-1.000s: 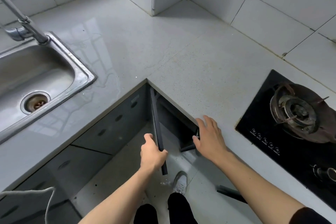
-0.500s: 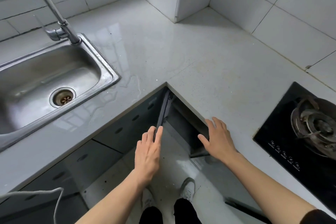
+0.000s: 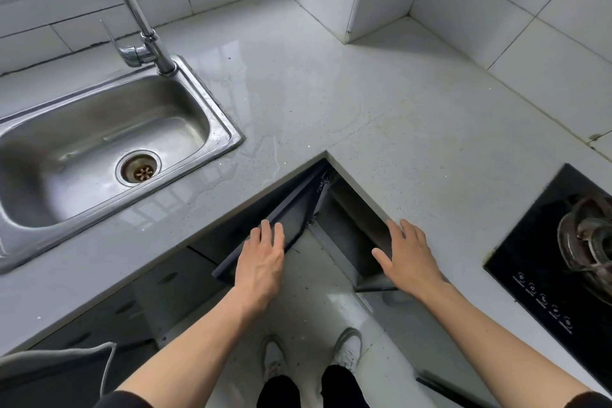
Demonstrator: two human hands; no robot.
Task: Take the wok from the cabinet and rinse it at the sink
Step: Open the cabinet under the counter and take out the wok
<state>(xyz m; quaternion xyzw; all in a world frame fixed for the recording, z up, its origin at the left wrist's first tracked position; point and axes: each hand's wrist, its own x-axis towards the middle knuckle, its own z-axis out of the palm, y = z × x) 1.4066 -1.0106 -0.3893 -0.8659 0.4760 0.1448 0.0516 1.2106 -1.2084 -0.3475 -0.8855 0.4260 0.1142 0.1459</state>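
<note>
Countertop (image 3: pixel 381 116), pale and speckled, is filling most of the frame and wrapping an inner corner at the centre. Steel sink (image 3: pixel 212 103) is sitting in the left half, with its tap (image 3: pixel 145 43) rising toward the upper left and running off the top edge. Black stove (image 3: pixel 543 278) is showing at the right edge, its burner cut off by the frame.

Below the corner, two dark cabinet doors are standing partly open. Left door (image 3: pixel 291 219) is angling out under the counter edge, and right door (image 3: pixel 361 225) is running along the other side. The cabinet's inside is lying in shadow and is hard to make out, so the wok is not showing anywhere and its place cannot be told.

Left hand (image 3: pixel 261 262) is reaching up from the lower left with its fingers straight and close together, lying flat against the left door's edge, gripping nothing. Right hand (image 3: pixel 407 258) is reaching in from the lower right, fingers spread and relaxed, its fingertips touching the right door's top edge, thumb held apart.

Both forearms are stretching up from the bottom edge, with dark sleeves just showing. White shoes (image 3: pixel 347 348) are standing on the tiled floor between them.
</note>
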